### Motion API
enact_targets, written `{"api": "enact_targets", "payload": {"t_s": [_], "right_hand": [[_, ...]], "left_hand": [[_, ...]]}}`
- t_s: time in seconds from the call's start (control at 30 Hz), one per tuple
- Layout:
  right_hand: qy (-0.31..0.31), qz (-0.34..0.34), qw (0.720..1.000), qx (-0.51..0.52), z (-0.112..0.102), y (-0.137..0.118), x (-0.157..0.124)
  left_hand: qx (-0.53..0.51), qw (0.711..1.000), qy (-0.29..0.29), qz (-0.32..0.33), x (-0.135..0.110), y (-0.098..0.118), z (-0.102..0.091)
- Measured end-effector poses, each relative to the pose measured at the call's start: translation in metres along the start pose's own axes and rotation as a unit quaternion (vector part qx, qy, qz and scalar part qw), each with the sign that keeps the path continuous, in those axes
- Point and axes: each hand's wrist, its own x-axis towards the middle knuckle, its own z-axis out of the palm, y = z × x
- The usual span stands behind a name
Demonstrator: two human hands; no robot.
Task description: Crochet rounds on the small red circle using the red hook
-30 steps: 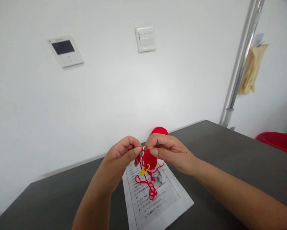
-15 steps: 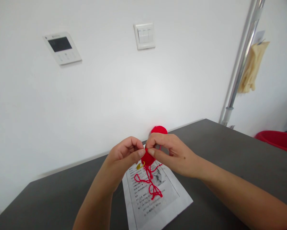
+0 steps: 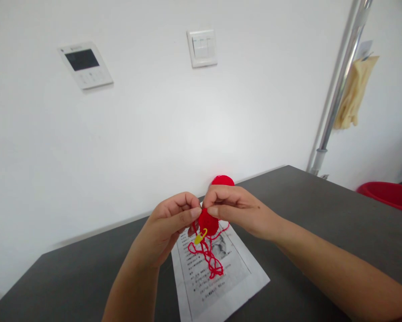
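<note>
Between my two hands hangs a small round red crochet piece (image 3: 209,223), pinched at its top edge. My right hand (image 3: 236,210) has thumb and forefinger closed on its upper right edge. My left hand (image 3: 174,221) is pinched at its upper left edge, and a red strand runs down by those fingers. A yellow stitch marker (image 3: 200,236) hangs at the piece's lower left. Loose red yarn tails (image 3: 214,266) dangle below, in front of a printed sheet (image 3: 237,286). Behind my right hand sits a ball of red yarn (image 3: 223,180), partly hidden.
The dark grey table (image 3: 288,210) meets a white wall carrying a panel with a screen (image 3: 86,65) and a switch plate (image 3: 202,48). To the right stand a metal pole (image 3: 341,89), hanging yellowish gloves (image 3: 355,91) and a red rounded object (image 3: 388,194).
The crochet piece has turned to show more of its round face. The yellow stitch marker sits lower and slightly right. My left fingers have shifted slightly, and the yarn tails have swung.
</note>
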Motion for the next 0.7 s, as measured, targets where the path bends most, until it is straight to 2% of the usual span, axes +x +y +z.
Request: {"api": "enact_targets", "payload": {"t_s": [0.7], "right_hand": [[-0.006, -0.042, 0.999, 0.0, 0.0019, 0.0015, -0.0024]], "left_hand": [[0.018, 1.0, -0.001, 0.0, -0.0057, 0.0054, -0.0004]]}}
